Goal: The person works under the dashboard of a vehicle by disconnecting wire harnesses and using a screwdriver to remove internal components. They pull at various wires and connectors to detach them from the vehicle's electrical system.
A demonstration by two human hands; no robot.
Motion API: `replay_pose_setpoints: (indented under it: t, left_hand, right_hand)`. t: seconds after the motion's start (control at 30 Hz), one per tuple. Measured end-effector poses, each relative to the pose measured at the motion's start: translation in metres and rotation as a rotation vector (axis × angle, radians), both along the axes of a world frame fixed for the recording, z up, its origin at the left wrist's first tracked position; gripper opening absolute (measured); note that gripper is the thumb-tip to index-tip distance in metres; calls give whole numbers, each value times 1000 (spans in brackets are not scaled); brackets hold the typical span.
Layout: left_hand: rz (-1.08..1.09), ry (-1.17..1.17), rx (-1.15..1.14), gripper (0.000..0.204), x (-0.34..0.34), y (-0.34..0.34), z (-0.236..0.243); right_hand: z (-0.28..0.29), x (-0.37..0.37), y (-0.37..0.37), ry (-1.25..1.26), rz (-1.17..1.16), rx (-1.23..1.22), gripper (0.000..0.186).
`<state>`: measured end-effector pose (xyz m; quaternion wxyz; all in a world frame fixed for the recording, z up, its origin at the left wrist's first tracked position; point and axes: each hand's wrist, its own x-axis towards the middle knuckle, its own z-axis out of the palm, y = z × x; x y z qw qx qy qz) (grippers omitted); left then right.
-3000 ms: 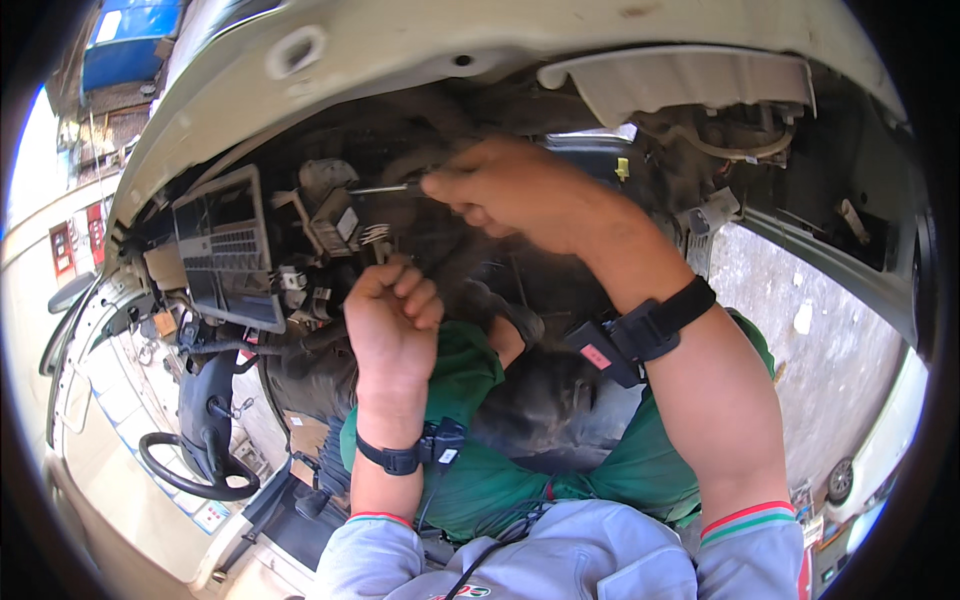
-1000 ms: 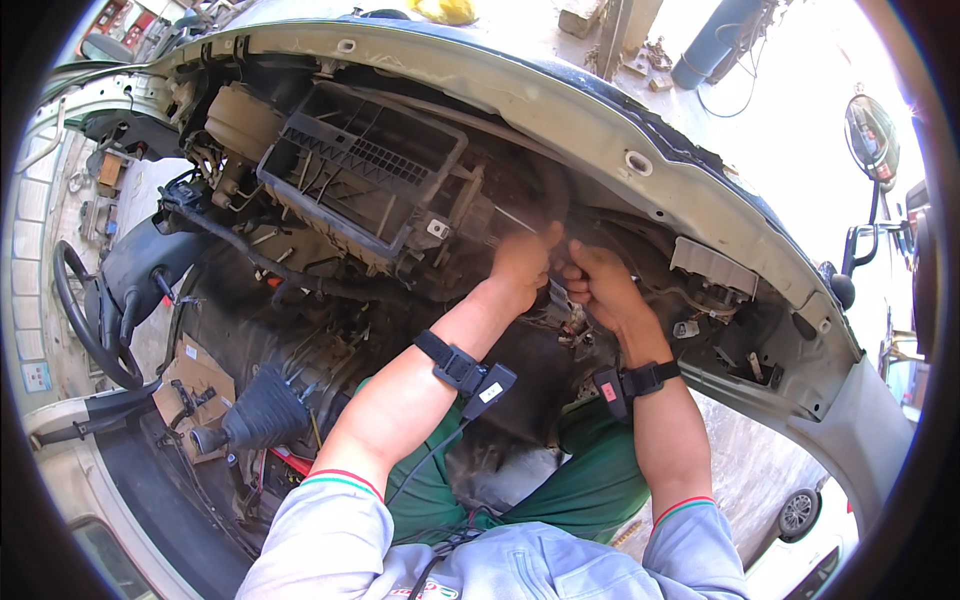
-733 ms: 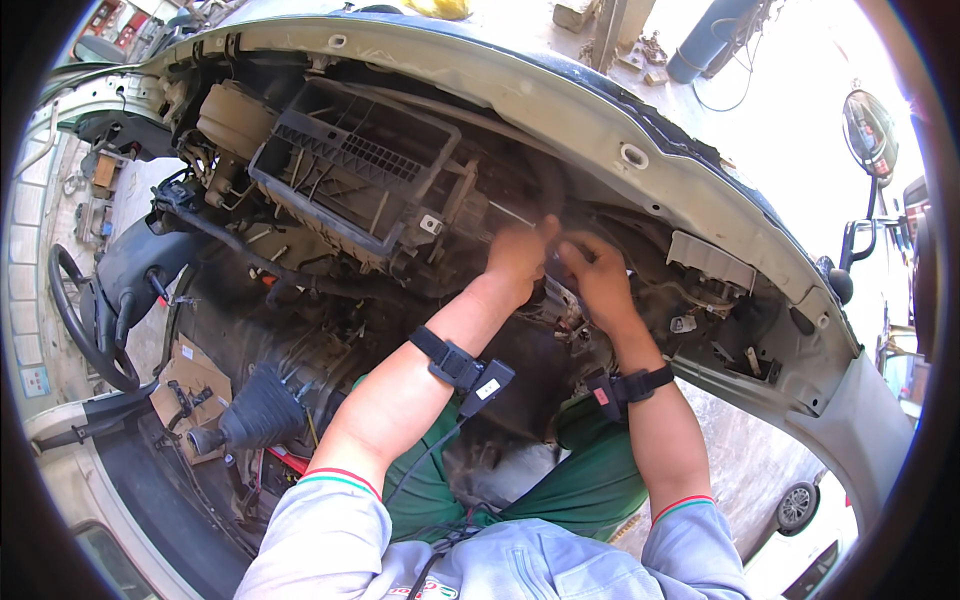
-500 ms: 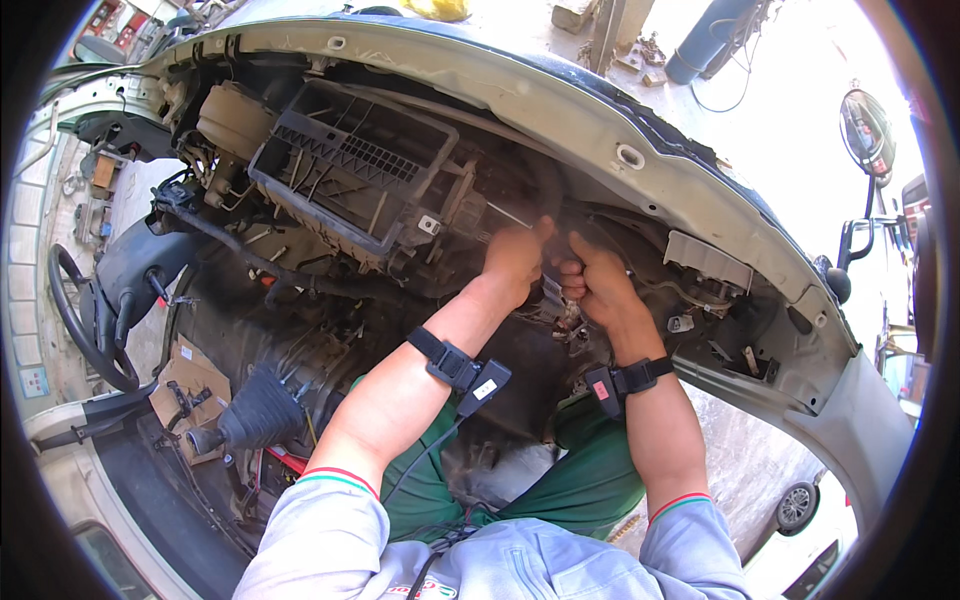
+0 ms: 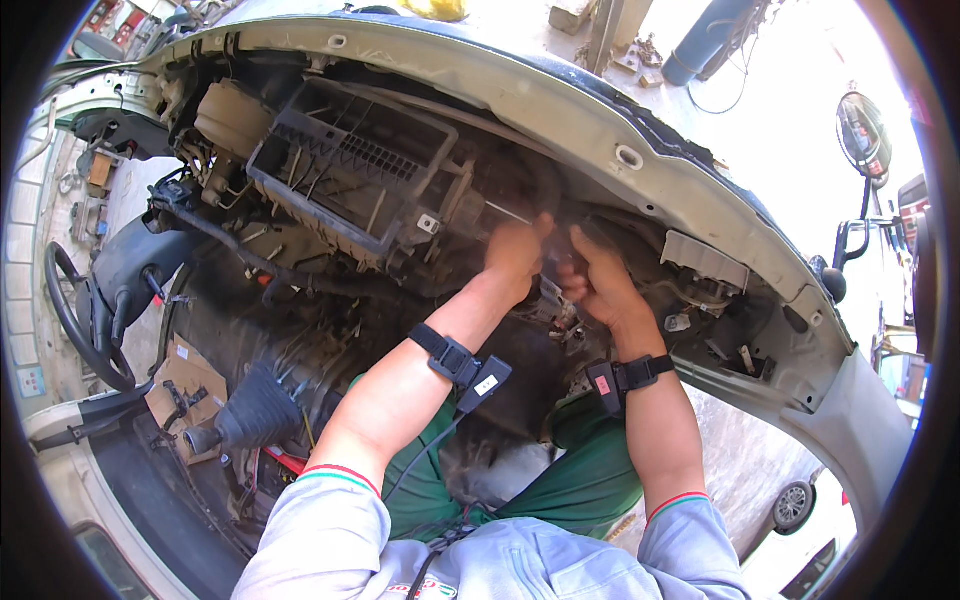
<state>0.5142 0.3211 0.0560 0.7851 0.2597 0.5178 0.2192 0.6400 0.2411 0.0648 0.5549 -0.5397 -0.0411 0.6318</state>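
Observation:
Both my hands reach under the dashboard frame of a stripped vehicle cabin. My left hand [image 5: 514, 258] is closed in a fist, thumb uppermost; what it grips is hidden behind the fingers. A thin shiny metal rod [image 5: 508, 212] lies just above its knuckles. To its right, my right hand [image 5: 604, 278] has curled fingers, slightly blurred, with the thumb pointing up. I cannot make out what is in those fingers. Below and between the hands are a small metal bracket and wiring [image 5: 556, 308]. A black plastic housing with a grille [image 5: 350, 170] sits left of my left hand.
The bare dashboard beam [image 5: 500, 75] arches above my hands. At the left are a steering wheel [image 5: 75, 320], a gear lever boot [image 5: 255, 408] and cardboard [image 5: 190, 375]. A grey finned metal part [image 5: 705, 260] is fixed at the right. A cable hangs from my left wrist strap [image 5: 445, 355].
My right hand's fingers have shifted a little and are now blurred by motion. My left hand stays almost in place, still closed. The view has tilted very slightly.

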Motion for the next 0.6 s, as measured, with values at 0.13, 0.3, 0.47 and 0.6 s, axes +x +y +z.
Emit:
replay_pose_setpoints:
  t: [0.13, 0.3, 0.47, 0.6]
  left_hand:
    - [-50, 100, 21, 30, 1, -6, 1]
    - [-10, 29, -37, 31, 6, -10, 1]
    - [2, -14, -2, 28, 3, -5, 0]
    - [-18, 7, -6, 28, 4, -7, -11]
  right_hand:
    - [-31, 23, -7, 373, 314, 63, 24]
    - [-43, 0, -10, -949, 294, 295, 26]
    - [0, -7, -6, -367, 242, 81, 28]
    - [-16, 25, -10, 266, 332, -72, 26]
